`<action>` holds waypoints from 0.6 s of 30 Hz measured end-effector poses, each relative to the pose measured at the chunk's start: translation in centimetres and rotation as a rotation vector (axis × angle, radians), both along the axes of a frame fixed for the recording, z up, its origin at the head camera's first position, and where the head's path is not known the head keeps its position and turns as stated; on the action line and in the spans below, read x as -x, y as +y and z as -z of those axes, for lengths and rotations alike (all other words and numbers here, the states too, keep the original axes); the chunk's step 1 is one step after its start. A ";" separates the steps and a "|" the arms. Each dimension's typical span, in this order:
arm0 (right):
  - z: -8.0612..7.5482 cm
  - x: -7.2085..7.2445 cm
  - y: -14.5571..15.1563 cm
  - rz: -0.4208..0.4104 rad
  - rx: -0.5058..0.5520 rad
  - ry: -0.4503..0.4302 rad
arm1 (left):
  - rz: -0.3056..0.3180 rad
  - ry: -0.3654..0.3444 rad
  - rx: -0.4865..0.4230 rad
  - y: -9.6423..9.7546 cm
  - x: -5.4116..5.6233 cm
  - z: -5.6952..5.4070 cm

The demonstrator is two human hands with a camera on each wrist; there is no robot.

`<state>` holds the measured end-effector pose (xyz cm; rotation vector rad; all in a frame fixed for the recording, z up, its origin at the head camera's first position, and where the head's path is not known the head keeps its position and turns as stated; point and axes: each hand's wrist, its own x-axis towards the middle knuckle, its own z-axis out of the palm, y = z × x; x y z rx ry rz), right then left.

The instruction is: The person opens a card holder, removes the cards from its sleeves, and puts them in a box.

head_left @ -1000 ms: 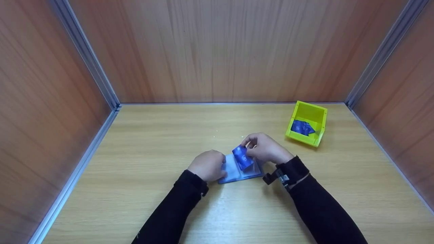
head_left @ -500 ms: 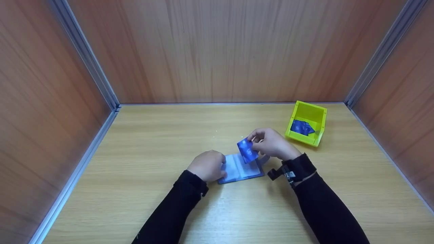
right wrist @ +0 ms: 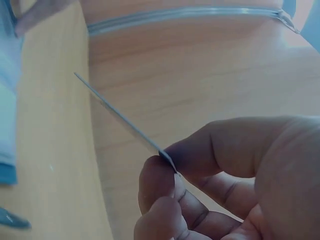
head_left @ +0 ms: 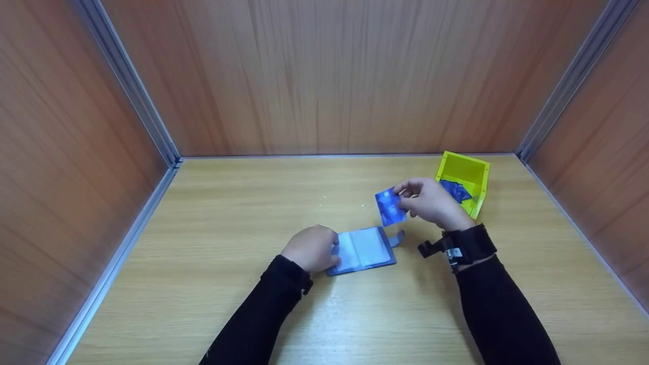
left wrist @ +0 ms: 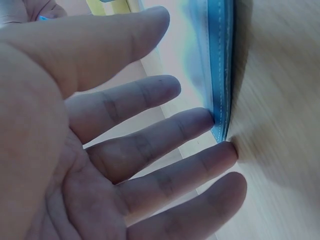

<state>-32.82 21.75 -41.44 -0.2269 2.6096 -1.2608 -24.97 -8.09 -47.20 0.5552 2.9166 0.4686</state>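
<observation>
My right hand (head_left: 431,203) pinches a shiny blue card (head_left: 389,207) by its right side, between thumb and fingertips. In the right wrist view that card (right wrist: 120,114) is seen edge-on as a thin line. Below it on the table lies an open blue card holder (head_left: 372,246) with clear sleeves and a strap (head_left: 398,238) sticking out on its right. My left hand (head_left: 310,248) is at the holder's left side. Its fingers (left wrist: 165,140) are fairly straight in the left wrist view, with tips right at the holder's stitched edge (left wrist: 220,65).
A yellow bin (head_left: 471,175) stands at the back right, with more blue cards (head_left: 455,189) inside, partly hidden behind my right hand. Wood-grain panels (head_left: 314,76) enclose the table (head_left: 243,203) at the back and both sides. A few tiny white specks dot the tabletop.
My right hand has lifted the blue card off the holder's right page and carried it up and right toward the bin, uncovering the sleeve. The left hand and holder have stayed put.
</observation>
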 end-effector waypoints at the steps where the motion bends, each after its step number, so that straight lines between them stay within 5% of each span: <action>1: -0.2 0.0 0.4 0.013 -0.001 0.010 | 0.002 -0.001 -0.003 0.0 0.0 0.1; 8: -0.8 0.8 2.7 0.110 -0.034 -0.002 | 0.006 -0.013 -0.019 -0.4 -0.2 0.6; 18: -1.2 3.9 7.4 0.275 -0.111 0.006 | -0.001 -0.004 -0.012 -0.7 -0.3 0.4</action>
